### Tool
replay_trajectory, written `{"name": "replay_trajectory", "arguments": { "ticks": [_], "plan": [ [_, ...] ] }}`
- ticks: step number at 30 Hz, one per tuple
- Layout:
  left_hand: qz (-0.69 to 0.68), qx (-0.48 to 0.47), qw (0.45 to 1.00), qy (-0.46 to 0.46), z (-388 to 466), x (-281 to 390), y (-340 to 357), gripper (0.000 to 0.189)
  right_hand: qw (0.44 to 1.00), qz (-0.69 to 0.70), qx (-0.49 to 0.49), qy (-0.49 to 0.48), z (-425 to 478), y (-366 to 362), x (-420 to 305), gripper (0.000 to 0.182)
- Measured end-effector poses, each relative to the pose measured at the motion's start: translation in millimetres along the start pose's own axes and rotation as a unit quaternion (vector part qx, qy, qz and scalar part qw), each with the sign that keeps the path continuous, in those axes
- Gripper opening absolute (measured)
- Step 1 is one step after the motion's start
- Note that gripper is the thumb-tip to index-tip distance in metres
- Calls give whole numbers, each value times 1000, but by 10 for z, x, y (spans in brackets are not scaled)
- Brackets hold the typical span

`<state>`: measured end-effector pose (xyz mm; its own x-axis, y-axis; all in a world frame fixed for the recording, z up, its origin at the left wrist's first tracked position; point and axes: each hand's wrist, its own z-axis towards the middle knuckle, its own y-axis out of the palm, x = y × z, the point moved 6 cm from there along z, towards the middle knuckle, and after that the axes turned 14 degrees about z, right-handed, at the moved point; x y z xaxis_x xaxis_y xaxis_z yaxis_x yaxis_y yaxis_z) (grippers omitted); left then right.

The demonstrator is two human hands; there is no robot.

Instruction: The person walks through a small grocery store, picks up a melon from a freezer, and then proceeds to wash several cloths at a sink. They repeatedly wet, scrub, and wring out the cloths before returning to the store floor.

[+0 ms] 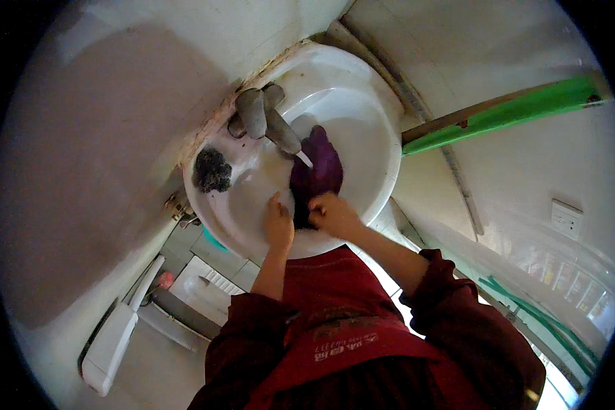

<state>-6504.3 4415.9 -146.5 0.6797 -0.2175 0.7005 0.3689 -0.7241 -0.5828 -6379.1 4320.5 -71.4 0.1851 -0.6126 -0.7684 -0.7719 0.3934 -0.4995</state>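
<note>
A dark purple cloth [324,163] lies bunched in a white ceramic washbasin [371,148], its darker lower end near the front rim. My right hand [335,215] has its fingers curled on that lower end. Just left of the cloth, my left hand [279,223] is over the basin, fingers partly spread and nothing visible in them. Above the cloth, a grey, worn faucet [282,133] points down at it. What looks like a thin white stream of water [304,159] comes from its spout.
A black scouring pad [212,170] rests on the basin's left ledge. A green-edged board [502,119] juts from the right, near a wall socket [567,219]. At lower left are a white cistern [107,353] and a white squat toilet [202,289]. My red apron [338,297] meets the basin's front.
</note>
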Motion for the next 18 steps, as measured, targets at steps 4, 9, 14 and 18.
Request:
{"name": "replay_trajectory", "arguments": {
  "ticks": [4,9,14,18],
  "plan": [
    [257,35,945,198,-178,656,21,44,961,-193,198,-23,745,-418,-181,48],
    [404,-170,886,147,-386,839,328,48,991,-118,-14,58,1126,28,413,48],
    [341,-215,876,266,-412,389,825,53,982,-167,-15,-92,20,321,-251,28],
    [397,-176,876,209,-279,715,480,55,981,-139,106,-87,1019,175,432,32]
  ]
}}
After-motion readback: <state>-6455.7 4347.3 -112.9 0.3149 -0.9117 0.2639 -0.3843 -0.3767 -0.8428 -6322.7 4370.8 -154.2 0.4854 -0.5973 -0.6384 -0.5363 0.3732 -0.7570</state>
